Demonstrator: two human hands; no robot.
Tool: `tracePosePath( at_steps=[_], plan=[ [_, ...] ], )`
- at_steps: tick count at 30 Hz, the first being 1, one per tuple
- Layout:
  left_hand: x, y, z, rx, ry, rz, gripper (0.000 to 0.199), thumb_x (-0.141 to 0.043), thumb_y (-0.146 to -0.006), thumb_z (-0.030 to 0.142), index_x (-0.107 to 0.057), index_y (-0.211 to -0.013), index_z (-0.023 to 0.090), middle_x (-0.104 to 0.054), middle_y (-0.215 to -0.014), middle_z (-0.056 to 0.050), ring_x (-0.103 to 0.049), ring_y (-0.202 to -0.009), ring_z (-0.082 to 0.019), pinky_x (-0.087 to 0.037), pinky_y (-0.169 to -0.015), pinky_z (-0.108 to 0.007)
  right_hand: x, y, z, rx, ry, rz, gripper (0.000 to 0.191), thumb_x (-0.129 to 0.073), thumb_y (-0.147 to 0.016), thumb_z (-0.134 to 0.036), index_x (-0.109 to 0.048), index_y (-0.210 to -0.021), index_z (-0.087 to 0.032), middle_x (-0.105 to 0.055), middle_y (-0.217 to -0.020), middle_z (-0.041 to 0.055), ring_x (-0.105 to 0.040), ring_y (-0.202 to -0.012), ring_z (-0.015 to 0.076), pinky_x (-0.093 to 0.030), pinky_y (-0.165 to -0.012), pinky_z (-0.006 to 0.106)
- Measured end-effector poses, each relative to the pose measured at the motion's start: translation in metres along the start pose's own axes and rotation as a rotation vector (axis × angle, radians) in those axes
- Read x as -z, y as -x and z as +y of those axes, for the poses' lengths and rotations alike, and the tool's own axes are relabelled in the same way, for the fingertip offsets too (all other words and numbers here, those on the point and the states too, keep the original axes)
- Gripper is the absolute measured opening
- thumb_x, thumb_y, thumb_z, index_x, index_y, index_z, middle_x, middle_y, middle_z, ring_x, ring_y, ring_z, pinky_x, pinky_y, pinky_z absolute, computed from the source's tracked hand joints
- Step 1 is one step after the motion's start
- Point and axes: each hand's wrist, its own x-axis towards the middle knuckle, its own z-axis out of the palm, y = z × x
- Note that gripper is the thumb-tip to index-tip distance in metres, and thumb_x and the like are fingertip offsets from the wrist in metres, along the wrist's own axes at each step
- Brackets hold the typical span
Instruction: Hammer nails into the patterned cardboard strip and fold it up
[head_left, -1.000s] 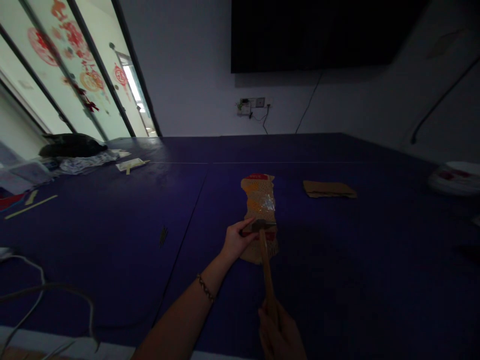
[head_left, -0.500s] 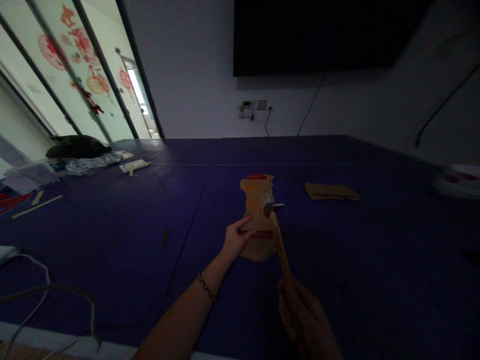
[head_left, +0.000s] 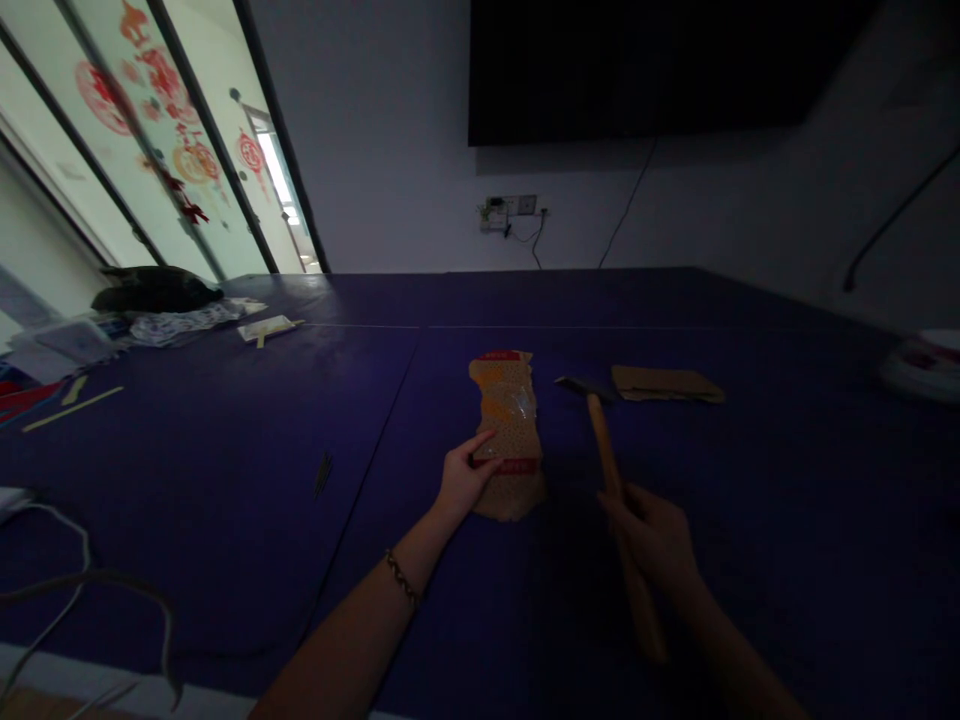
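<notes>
On the table [head_left: 247,430], mid-way across, packet [head_left: 512,425] lies left of hammer [head_left: 608,460], left edge under the spread, unclenched left hand [head_left: 461,482], right hand [head_left: 654,530] grasping hammer; best brace packet firmly, fingers well clear of hammer's head [head_left: 583,388].

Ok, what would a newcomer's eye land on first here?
Likely the bright glass panels with red decorations, upper left, in a dim scene. Next, the wooden-handled hammer in the right hand, right of centre, and the patterned brown piece under the left hand, near the middle. A black screen hangs on the wall above.
</notes>
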Motion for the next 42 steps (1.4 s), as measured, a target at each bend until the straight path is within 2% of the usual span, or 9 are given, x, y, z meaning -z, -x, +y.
tracePosePath(
  at_steps=[5,10,21,28,37,42],
  plan=[
    [0.001,0.000,0.000,-0.017,0.041,0.056,0.041,-0.065,-0.060,0.010,-0.061,-0.101,0.016,-0.061,-0.108,-0.008,-0.054,-0.102,-0.020,-0.038,-0.093,-0.034,-0.003,-0.004,0.005,-0.011,0.317,-0.072,0.036,-0.041,-0.070,-0.049,-0.048,-0.049,-0.019,-0.051,-0.047,0.0011,-0.050,-0.047,0.0160,-0.029,-0.046,0.026],
    [0.002,0.000,-0.002,-0.026,0.064,0.063,0.040,-0.064,-0.061,0.011,-0.061,-0.100,0.016,-0.061,-0.107,-0.008,-0.054,-0.101,-0.021,-0.037,-0.093,-0.035,-0.007,-0.004,0.002,-0.004,0.494,-0.182,0.032,-0.042,-0.072,-0.044,-0.054,-0.054,-0.020,-0.060,-0.056,0.0051,-0.056,-0.055,0.0183,-0.029,-0.047,0.026],
    [0.001,0.004,0.002,-0.041,0.039,0.006,0.040,-0.064,-0.062,0.013,-0.061,-0.102,0.017,-0.061,-0.108,-0.008,-0.055,-0.101,-0.021,-0.039,-0.091,-0.036,-0.013,0.001,-0.006,-0.033,0.624,-0.301,0.034,-0.037,-0.075,-0.044,-0.058,-0.064,-0.019,-0.064,-0.068,0.0073,-0.060,-0.065,0.0216,-0.031,-0.049,0.027],
    [0.000,0.004,0.002,-0.052,0.031,-0.033,0.041,-0.065,-0.063,0.015,-0.060,-0.103,0.017,-0.060,-0.110,-0.008,-0.054,-0.102,-0.021,-0.038,-0.093,-0.036,-0.007,0.000,-0.012,-0.041,0.698,-0.325,0.037,-0.036,-0.076,-0.047,-0.059,-0.065,-0.020,-0.065,-0.068,0.0074,-0.061,-0.066,0.0241,-0.033,-0.050,0.029],
    [0.001,0.006,0.008,-0.041,0.029,-0.079,0.038,-0.066,-0.061,0.014,-0.062,-0.099,0.017,-0.062,-0.106,-0.007,-0.054,-0.101,-0.022,-0.037,-0.093,-0.036,-0.009,0.000,-0.005,0.027,0.705,-0.312,0.039,-0.038,-0.075,-0.051,-0.062,-0.067,-0.022,-0.065,-0.067,0.0075,-0.061,-0.064,0.0244,-0.033,-0.048,0.029],
    [0.001,0.006,0.008,-0.042,0.040,-0.085,0.039,-0.067,-0.061,0.016,-0.062,-0.100,0.017,-0.062,-0.106,-0.008,-0.054,-0.101,-0.022,-0.036,-0.093,-0.036,-0.010,0.000,-0.003,0.037,0.673,-0.277,0.046,-0.037,-0.073,-0.058,-0.061,-0.060,-0.022,-0.064,-0.063,0.0082,-0.061,-0.061,0.0249,-0.032,-0.047,0.029]
  ],
)
